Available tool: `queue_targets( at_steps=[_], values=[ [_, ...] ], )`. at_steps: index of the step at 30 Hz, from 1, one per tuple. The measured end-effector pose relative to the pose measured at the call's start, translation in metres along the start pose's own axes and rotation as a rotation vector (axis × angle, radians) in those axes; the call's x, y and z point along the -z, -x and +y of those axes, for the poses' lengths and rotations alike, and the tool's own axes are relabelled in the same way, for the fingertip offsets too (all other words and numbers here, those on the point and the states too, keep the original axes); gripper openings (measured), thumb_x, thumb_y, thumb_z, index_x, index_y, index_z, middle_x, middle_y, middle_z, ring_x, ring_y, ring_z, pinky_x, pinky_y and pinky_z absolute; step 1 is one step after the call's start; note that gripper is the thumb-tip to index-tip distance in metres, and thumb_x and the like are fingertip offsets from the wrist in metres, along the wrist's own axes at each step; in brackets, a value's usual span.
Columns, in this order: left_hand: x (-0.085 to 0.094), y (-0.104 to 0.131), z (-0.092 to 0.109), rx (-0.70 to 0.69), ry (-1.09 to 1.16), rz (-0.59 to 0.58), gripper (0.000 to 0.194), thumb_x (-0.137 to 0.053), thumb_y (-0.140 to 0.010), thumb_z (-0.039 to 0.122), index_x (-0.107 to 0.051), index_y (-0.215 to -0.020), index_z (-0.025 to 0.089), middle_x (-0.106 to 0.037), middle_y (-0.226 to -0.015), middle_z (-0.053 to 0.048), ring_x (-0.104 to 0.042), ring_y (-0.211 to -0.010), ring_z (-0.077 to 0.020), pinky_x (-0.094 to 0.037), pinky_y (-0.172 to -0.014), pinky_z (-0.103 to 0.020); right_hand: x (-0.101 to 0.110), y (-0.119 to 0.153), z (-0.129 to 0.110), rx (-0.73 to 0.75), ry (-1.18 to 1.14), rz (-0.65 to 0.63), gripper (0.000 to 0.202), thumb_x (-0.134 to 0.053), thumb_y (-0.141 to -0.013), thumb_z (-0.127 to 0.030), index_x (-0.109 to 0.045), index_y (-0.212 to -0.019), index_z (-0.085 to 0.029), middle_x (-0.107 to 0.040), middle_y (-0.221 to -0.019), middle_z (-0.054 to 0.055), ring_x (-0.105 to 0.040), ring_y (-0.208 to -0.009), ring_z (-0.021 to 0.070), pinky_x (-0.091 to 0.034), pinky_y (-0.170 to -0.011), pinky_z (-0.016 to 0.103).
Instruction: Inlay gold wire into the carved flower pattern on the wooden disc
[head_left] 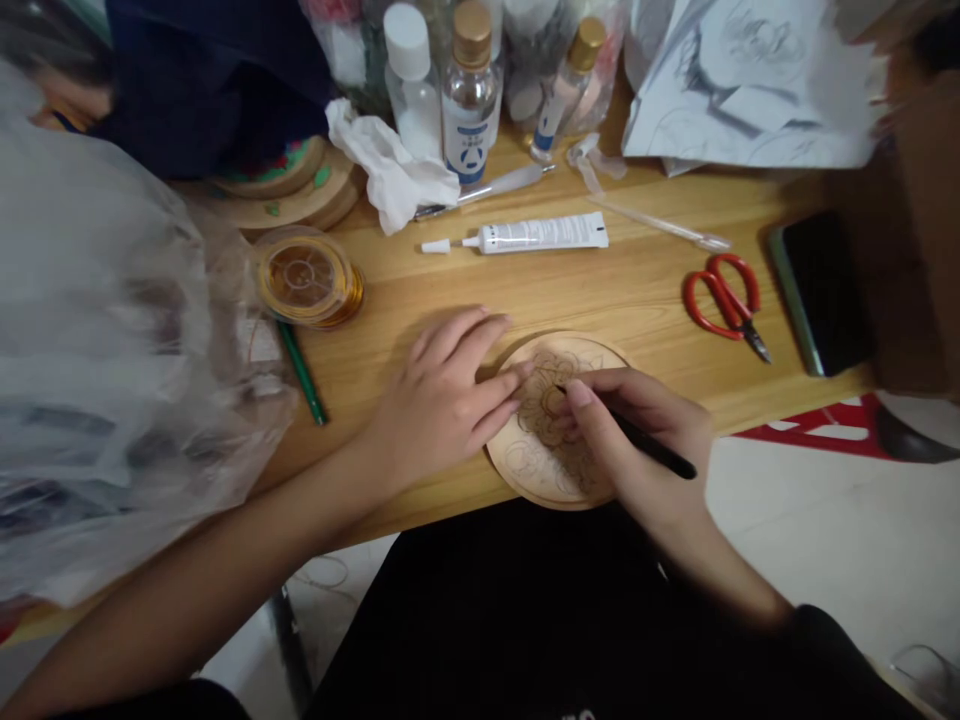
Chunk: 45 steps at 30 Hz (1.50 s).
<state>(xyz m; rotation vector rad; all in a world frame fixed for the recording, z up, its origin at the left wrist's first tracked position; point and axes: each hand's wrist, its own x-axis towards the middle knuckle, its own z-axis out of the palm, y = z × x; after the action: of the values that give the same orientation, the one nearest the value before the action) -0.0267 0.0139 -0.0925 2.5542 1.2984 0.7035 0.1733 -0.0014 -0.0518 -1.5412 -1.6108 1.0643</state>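
Observation:
A round wooden disc (525,470) lies at the table's near edge, its face covered with dark line drawings of flowers. My left hand (454,385) lies flat with fingers spread, the fingertips resting on the disc's left side. Over the right part of the disc, my right hand (645,430) is closed around a slim black pen (656,447). The pen's tip is near the middle of the drawn flower, but whether it touches the wood is hard to tell. The right palm and fingers hide part of the drawing.
Beyond the disc lie a white glue tube (544,233), red-handled scissors (726,305) and a phone (821,295). To the left are a spool of golden wire (307,277), a green pencil (301,372) and a large plastic bag (112,330). Bottles (471,100) and paper sketches (750,90) stand behind.

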Motion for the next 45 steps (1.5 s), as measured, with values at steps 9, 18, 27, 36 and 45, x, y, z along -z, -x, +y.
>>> queue_targets(
  at_steps=[9,18,27,36,45],
  values=[
    [0.001,0.0,-0.001,-0.007,-0.007,-0.019,0.025,-0.063,-0.093,0.03,-0.072,-0.114,0.02,-0.057,-0.135,-0.016,-0.05,-0.129,-0.0356,-0.046,-0.101,-0.052,-0.004,-0.005,0.008,0.06,0.199,0.037,0.013,-0.062,-0.091,-0.028,-0.062,-0.103,-0.024,-0.068,-0.073,-0.003,-0.059,-0.057,0.01,-0.049,-0.054,0.023],
    [0.001,-0.001,0.001,0.005,-0.047,-0.02,0.021,-0.064,-0.091,0.03,-0.071,-0.108,0.02,-0.058,-0.135,-0.013,-0.051,-0.129,-0.0332,-0.048,-0.101,-0.05,-0.006,-0.01,0.01,0.123,0.261,0.028,0.016,-0.057,-0.094,-0.027,-0.059,-0.11,-0.026,-0.068,-0.075,-0.003,-0.061,-0.057,0.0113,-0.051,-0.057,0.025],
    [0.0,0.0,0.002,-0.004,-0.02,-0.005,0.02,-0.058,-0.095,0.028,-0.069,-0.107,0.018,-0.057,-0.135,-0.014,-0.052,-0.129,-0.0352,-0.046,-0.103,-0.051,0.007,-0.015,0.009,0.581,0.485,-0.129,0.021,-0.063,-0.089,-0.017,-0.065,-0.109,-0.023,-0.076,-0.107,0.007,-0.069,-0.105,0.0246,-0.055,-0.09,0.04],
    [-0.001,0.001,0.001,-0.001,-0.051,-0.012,0.025,-0.059,-0.094,0.03,-0.069,-0.116,0.021,-0.055,-0.136,-0.012,-0.05,-0.13,-0.0327,-0.046,-0.104,-0.049,0.009,-0.008,0.019,0.69,0.638,-0.146,0.028,-0.065,-0.089,-0.019,-0.065,-0.116,-0.019,-0.073,-0.119,0.009,-0.065,-0.117,0.0267,-0.052,-0.089,0.039],
    [-0.002,0.001,0.001,-0.016,-0.042,-0.003,0.027,-0.062,-0.093,0.031,-0.068,-0.116,0.02,-0.055,-0.136,-0.014,-0.051,-0.129,-0.0342,-0.046,-0.104,-0.052,0.007,-0.009,0.019,0.731,0.692,-0.109,0.019,-0.065,-0.089,-0.02,-0.068,-0.108,-0.022,-0.075,-0.116,0.004,-0.067,-0.114,0.0243,-0.047,-0.089,0.036]
  ],
)
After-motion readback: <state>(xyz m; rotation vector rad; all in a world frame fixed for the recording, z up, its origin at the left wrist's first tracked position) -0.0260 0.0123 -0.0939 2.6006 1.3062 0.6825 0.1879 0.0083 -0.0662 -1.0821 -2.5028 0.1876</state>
